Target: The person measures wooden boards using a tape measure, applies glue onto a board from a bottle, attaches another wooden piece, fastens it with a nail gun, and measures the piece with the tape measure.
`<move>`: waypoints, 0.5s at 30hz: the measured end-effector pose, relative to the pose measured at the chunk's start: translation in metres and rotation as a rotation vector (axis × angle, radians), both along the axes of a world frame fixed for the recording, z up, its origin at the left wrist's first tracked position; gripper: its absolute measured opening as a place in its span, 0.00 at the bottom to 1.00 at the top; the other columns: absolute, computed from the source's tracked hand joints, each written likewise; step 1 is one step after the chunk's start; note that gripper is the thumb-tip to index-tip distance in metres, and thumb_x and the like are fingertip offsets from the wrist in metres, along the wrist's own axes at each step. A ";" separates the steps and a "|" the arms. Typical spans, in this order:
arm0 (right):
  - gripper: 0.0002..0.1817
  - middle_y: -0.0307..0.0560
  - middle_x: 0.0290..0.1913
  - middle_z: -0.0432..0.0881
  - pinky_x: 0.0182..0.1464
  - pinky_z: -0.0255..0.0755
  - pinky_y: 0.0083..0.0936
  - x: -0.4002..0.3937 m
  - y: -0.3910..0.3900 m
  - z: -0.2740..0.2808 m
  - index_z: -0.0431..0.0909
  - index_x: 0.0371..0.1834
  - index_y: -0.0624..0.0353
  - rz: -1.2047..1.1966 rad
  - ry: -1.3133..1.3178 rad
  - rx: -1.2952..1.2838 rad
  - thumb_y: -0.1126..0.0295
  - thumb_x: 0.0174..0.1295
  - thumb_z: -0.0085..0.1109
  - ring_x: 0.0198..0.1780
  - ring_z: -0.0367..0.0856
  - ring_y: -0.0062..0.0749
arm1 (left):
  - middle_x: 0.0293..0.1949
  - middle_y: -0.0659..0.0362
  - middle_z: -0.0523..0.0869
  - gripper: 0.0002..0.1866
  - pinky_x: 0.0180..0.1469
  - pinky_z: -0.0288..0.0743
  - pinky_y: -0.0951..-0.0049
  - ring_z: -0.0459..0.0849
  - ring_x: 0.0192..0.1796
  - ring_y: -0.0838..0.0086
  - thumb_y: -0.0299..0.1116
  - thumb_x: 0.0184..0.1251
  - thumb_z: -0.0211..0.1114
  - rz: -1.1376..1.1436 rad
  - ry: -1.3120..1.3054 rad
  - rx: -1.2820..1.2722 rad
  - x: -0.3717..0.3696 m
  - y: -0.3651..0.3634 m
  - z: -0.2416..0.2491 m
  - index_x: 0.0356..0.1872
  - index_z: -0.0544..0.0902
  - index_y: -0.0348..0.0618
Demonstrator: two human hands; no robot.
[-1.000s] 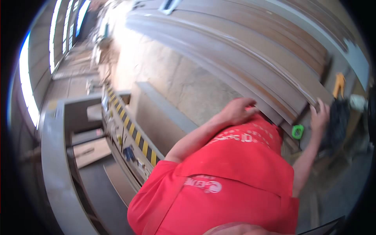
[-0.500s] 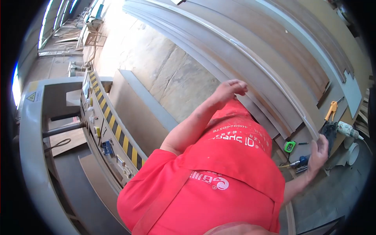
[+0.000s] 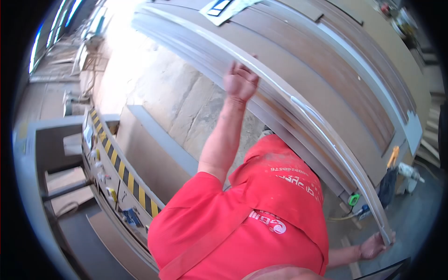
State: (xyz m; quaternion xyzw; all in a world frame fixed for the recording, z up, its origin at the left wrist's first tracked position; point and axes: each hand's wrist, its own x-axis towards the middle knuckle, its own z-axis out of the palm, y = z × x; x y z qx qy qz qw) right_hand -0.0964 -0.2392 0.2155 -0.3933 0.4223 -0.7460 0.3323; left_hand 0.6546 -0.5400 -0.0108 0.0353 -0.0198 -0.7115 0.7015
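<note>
A long, narrow pale board (image 3: 322, 135) with a glossy white streak along its length runs from upper left to lower right. My left hand (image 3: 241, 83) is at its near edge, fingers curled up against it and the thumb side toward the top; part of the grip is hidden. My right hand (image 3: 372, 246) is closed round the board's near end, low at the right. Beneath and beyond the board lie stacked brown panels (image 3: 298, 70).
A green tape measure (image 3: 353, 199), an orange-handled tool (image 3: 393, 156) and a white bottle (image 3: 410, 171) are at the right. A dark phone (image 3: 220, 6) lies on paper at the top. On the left stands a machine with a black-and-yellow striped edge (image 3: 123, 172), beside an upright panel (image 3: 144, 144).
My left hand has moved up and away from my apron to the long board. My right hand has come lower and toward me, with the board's end shifting the same way.
</note>
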 end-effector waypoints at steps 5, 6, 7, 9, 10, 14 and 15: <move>0.34 0.54 0.84 0.72 0.87 0.63 0.52 0.038 0.019 0.001 0.66 0.84 0.64 -0.013 -0.137 -0.043 0.58 0.83 0.64 0.84 0.70 0.47 | 0.73 0.43 0.84 0.34 0.79 0.75 0.47 0.82 0.72 0.50 0.53 0.88 0.52 0.114 0.059 0.024 0.068 -0.027 -0.007 0.76 0.78 0.32; 0.33 0.54 0.83 0.73 0.87 0.63 0.53 0.051 0.020 -0.001 0.67 0.83 0.63 -0.006 -0.188 -0.043 0.58 0.84 0.63 0.84 0.70 0.47 | 0.72 0.42 0.85 0.35 0.77 0.77 0.49 0.83 0.70 0.49 0.54 0.87 0.53 0.083 0.114 -0.009 0.077 -0.031 0.000 0.75 0.78 0.31; 0.33 0.54 0.82 0.74 0.87 0.64 0.52 0.060 0.023 -0.006 0.67 0.83 0.63 -0.011 -0.210 -0.038 0.58 0.84 0.62 0.84 0.71 0.47 | 0.69 0.42 0.86 0.35 0.74 0.79 0.50 0.85 0.66 0.50 0.54 0.87 0.53 0.104 0.028 0.006 0.088 -0.035 -0.005 0.73 0.80 0.30; 0.32 0.54 0.81 0.76 0.87 0.64 0.52 0.073 0.025 -0.017 0.67 0.84 0.63 -0.002 -0.262 -0.030 0.58 0.85 0.61 0.83 0.72 0.48 | 0.66 0.44 0.88 0.34 0.70 0.81 0.52 0.86 0.62 0.51 0.55 0.87 0.55 0.050 -0.018 -0.080 0.100 -0.040 -0.003 0.72 0.82 0.32; 0.31 0.54 0.80 0.78 0.86 0.65 0.51 0.074 0.028 -0.024 0.69 0.83 0.63 -0.043 -0.264 -0.003 0.57 0.85 0.60 0.81 0.74 0.47 | 0.65 0.44 0.89 0.34 0.69 0.82 0.53 0.86 0.61 0.52 0.56 0.88 0.55 0.083 -0.069 -0.057 0.107 -0.042 -0.003 0.72 0.82 0.32; 0.27 0.54 0.76 0.82 0.85 0.65 0.49 0.066 0.028 -0.070 0.75 0.78 0.63 -0.051 -0.340 0.069 0.57 0.85 0.60 0.78 0.78 0.45 | 0.62 0.48 0.91 0.32 0.66 0.82 0.56 0.87 0.59 0.56 0.56 0.90 0.56 0.208 -0.301 0.151 0.113 -0.048 -0.013 0.72 0.81 0.35; 0.26 0.54 0.74 0.84 0.85 0.65 0.48 0.063 0.026 -0.086 0.77 0.76 0.63 -0.078 -0.355 0.085 0.57 0.85 0.60 0.77 0.79 0.45 | 0.61 0.49 0.91 0.32 0.65 0.83 0.57 0.87 0.59 0.57 0.57 0.90 0.56 0.235 -0.367 0.226 0.116 -0.052 -0.016 0.72 0.81 0.36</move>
